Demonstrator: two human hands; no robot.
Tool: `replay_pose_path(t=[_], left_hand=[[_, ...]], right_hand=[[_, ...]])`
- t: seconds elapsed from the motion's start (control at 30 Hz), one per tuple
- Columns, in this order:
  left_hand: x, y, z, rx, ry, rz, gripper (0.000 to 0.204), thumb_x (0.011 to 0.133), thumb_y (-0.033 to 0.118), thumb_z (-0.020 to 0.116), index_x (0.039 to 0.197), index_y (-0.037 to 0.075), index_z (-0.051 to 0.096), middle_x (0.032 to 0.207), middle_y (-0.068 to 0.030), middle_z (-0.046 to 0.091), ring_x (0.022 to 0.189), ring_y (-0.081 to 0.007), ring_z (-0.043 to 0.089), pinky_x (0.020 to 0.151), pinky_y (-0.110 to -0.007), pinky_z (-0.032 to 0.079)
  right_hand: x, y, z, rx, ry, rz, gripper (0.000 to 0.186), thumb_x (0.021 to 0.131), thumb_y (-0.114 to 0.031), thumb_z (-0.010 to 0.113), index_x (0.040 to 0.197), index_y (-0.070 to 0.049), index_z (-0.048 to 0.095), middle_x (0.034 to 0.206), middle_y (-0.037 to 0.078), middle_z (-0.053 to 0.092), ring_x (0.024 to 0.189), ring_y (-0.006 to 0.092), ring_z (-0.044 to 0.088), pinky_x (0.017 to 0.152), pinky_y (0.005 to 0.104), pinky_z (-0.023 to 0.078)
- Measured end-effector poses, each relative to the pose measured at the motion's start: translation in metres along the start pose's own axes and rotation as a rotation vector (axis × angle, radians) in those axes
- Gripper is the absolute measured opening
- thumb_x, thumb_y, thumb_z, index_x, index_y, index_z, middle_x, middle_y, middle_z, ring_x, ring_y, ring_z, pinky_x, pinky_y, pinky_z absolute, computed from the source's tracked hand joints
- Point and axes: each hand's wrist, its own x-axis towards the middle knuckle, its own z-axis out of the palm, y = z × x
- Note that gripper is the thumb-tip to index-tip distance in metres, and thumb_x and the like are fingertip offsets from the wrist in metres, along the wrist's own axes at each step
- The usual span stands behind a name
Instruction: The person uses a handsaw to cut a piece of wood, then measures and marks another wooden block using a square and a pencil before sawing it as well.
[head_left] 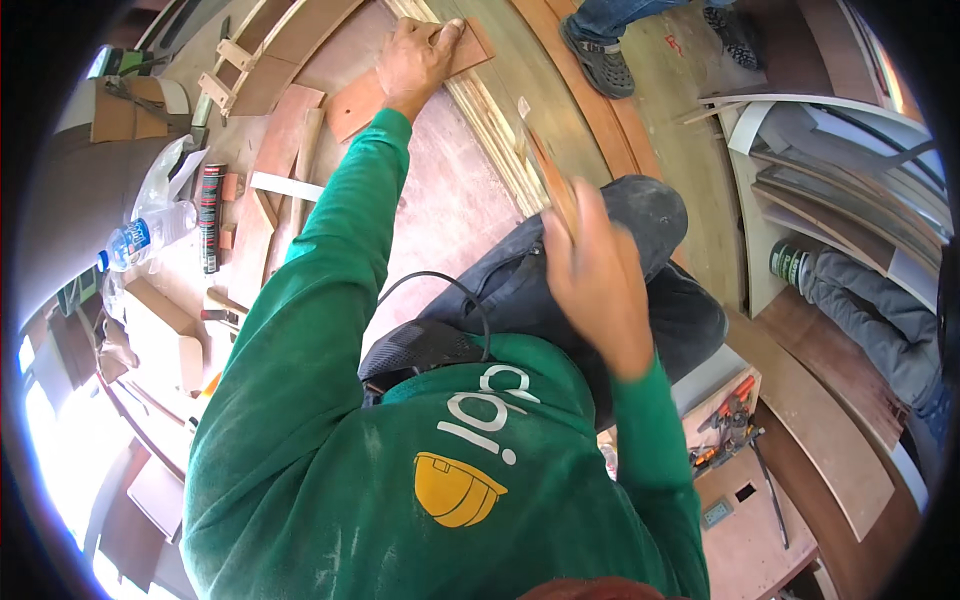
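My left hand (412, 65) is closed over a reddish-brown wooden board (358, 108), pressing it near the board's far right end. That board lies slanted across a pale pinkish panel (455, 190) and reaches the layered light-wood edge strips (490, 130). My right hand (598, 275), smeared by motion, is wrapped round the wooden handle of a hammer (552, 180). The hammer is raised above my bent knee, apart from the board, with its narrow head end pointing away from me. Fine detail of the head is blurred.
A plastic bottle (150, 237), a dark cartridge tube (211, 218) and wood offcuts (285, 130) lie at left. Another person's shoe (600, 65) stands at the far right. Shelving with a can (790, 262) is at right; hand tools (728, 430) sit in a box near my right side.
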Motion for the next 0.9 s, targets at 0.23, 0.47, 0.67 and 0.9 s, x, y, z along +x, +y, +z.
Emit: replay_pose_path(t=[0.23,0.47,0.67,0.9], left_hand=[[0.003,-0.021,0.021,0.009,0.031,0.013,0.049,0.099,0.061,0.066,0.105,0.017,0.086,0.112,-0.0120,0.073,0.105,-0.0383,0.069,0.090,-0.051,0.057],[0.004,0.014,-0.012,-0.030,-0.023,-0.094,0.047,0.099,0.059,0.066,0.108,0.018,0.086,0.112,-0.0128,0.072,0.107,-0.0380,0.067,0.094,-0.051,0.055],[0.006,0.002,0.006,-0.005,-0.035,0.014,0.046,0.099,0.060,0.065,0.109,0.020,0.086,0.113,-0.0125,0.072,0.108,-0.0390,0.066,0.095,-0.051,0.054],[0.000,0.011,-0.015,0.091,-0.013,0.048,0.031,0.102,0.052,0.064,0.109,0.029,0.083,0.110,-0.0095,0.073,0.104,-0.0357,0.067,0.087,-0.048,0.057]], right_hand=[[-0.004,-0.003,-0.002,0.015,-0.047,0.053,0.043,0.104,-0.019,0.065,0.140,0.000,0.054,0.095,0.034,0.073,0.090,0.0540,0.072,0.075,0.0609,0.057],[-0.087,-0.008,-0.042,0.027,-0.048,0.103,0.053,0.103,-0.015,0.068,0.151,-0.002,0.051,0.114,0.032,0.073,0.099,0.0513,0.073,0.081,0.0532,0.061],[0.043,0.001,0.013,-0.084,0.021,-0.023,0.040,0.103,-0.018,0.066,0.136,0.000,0.056,0.093,0.032,0.071,0.086,0.0533,0.070,0.073,0.0618,0.054],[-0.089,-0.005,-0.043,0.006,-0.060,0.073,0.053,0.103,-0.016,0.067,0.151,-0.004,0.051,0.115,0.031,0.073,0.101,0.0511,0.073,0.081,0.0533,0.060]])
